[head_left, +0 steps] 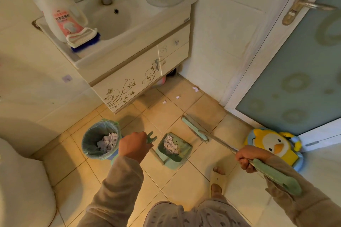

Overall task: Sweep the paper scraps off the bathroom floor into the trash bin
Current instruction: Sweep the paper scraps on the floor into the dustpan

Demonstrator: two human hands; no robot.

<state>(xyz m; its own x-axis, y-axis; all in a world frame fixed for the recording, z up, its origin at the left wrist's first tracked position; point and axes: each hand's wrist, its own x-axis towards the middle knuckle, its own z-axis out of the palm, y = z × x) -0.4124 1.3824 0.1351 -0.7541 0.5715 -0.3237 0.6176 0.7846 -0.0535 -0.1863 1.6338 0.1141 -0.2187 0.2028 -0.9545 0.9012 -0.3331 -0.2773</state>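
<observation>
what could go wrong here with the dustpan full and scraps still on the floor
1. The dustpan holds a loose heap of paper; tipping it carelessly toward the trash bin could spill scraps back onto the tiles.
2. Three small scraps lie near the vanity and wall, far from the broom head, and one could get pushed under the cabinet.

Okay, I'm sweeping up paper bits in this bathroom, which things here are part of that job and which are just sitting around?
Part of the job:
broom in the right hand
dustpan, handle in the left hand
trash bin
paper scraps on the floor near the cabinet

Just sitting around:
detergent bottle
scrub brush
penguin stool
</observation>
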